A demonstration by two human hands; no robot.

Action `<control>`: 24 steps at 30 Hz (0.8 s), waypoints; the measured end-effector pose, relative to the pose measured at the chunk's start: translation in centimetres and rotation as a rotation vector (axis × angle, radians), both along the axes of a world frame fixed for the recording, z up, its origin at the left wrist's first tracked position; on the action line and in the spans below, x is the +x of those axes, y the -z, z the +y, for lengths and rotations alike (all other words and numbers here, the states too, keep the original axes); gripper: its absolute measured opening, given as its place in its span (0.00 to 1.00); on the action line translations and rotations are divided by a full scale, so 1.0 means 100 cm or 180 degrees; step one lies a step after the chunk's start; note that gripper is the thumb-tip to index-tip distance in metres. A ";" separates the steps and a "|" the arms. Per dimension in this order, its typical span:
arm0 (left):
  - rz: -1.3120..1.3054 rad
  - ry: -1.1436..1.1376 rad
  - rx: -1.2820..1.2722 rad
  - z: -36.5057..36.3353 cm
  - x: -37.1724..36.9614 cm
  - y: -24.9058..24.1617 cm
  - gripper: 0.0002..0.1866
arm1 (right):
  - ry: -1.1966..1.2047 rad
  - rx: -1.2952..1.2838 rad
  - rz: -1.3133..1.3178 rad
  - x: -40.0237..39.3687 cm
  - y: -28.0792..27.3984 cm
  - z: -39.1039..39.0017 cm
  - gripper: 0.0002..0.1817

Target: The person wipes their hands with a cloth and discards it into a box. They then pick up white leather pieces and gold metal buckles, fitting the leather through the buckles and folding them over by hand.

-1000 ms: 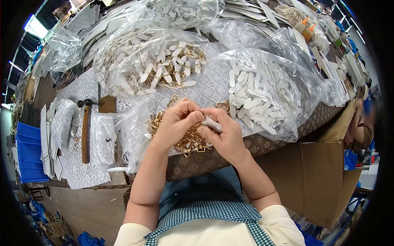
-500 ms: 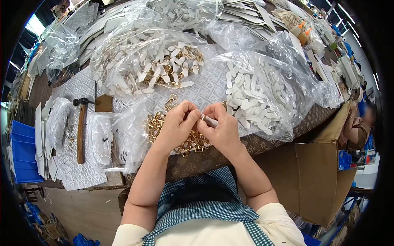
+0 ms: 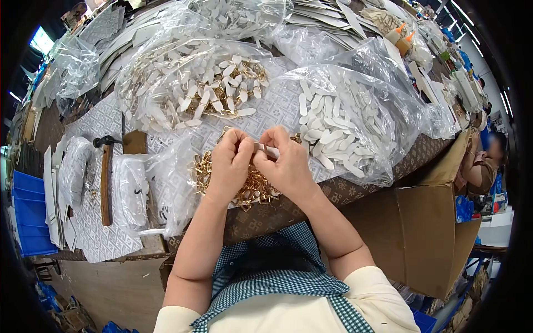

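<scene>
Above a heap of gold metal clasps (image 3: pixel 256 187), my two hands meet with fingertips almost touching. My right hand (image 3: pixel 286 165) is closed in a pinch on a small white tab (image 3: pixel 272 150), mostly covered by the fingers. My left hand (image 3: pixel 230 164) is closed too, thumb against forefinger, at the tab's other end; what it pinches is largely hidden. A thin metallic edge shows between the hands. Loose white tabs (image 3: pixel 333 135) spill from a clear bag to the right. Farther back, tabs joined to gold hardware (image 3: pixel 216 91) lie in another bag.
A wooden-handled hammer (image 3: pixel 105 183) lies on the left by wrapped plastic packets (image 3: pixel 130 186). At the far left is a blue bin (image 3: pixel 30 208). A cardboard box (image 3: pixel 425 233) stands against the table's right edge. Glue bottles (image 3: pixel 405 43) stand back right, and another person (image 3: pixel 483 166) sits beyond.
Both hands have shifted slightly left and up, along with a small tilt of the view. The white tab is turned and more covered by the fingers; the pinch continues.
</scene>
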State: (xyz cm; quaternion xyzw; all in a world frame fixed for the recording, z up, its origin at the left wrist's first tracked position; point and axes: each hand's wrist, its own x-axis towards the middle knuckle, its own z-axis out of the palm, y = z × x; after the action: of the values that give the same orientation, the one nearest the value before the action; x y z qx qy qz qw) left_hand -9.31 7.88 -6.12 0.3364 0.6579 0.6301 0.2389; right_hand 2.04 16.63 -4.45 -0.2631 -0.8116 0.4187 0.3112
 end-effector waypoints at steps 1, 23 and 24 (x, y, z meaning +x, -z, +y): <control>-0.0122 -0.0030 0.0029 0.000 -0.003 0.004 0.07 | 0.0001 -0.0069 -0.0006 -0.001 -0.002 0.001 0.16; 0.1672 0.0289 -0.0391 0.041 -0.039 0.000 0.10 | 0.0022 0.0798 -0.0689 0.089 -0.018 0.110 0.12; 0.2077 0.0474 -0.0478 0.043 -0.027 0.000 0.10 | -0.0023 0.0975 -0.0755 0.098 -0.002 0.116 0.13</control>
State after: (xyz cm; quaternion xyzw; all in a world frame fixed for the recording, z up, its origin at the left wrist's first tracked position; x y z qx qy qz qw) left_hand -12.02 12.19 -6.09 0.5488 0.7178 0.4199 0.0852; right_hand 11.80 28.19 -4.20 -0.2572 -0.8977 0.2574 0.2483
